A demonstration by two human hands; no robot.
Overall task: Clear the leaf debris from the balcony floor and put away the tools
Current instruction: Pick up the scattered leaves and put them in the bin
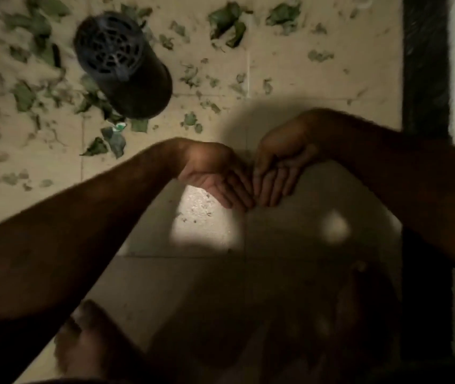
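Left grip (215,176) and right grip (279,173) touch, fingers straight, above floor (204,231).

Dim, warm-toned view, heavy with shadow and motion blur.
The upper floor (276,79) was palely lit, while a broad shadow covered the lower half, broken by one bright patch under the left hand (215,178) and a small soft spot of light further right. Both forearms and the right hand (281,167) were dark and underexposed. The leaf debris (226,20) and the dark pot (124,62) were smeared, most strongly toward the left edge. A foot (90,342) at the bottom was nearly lost in gloom.
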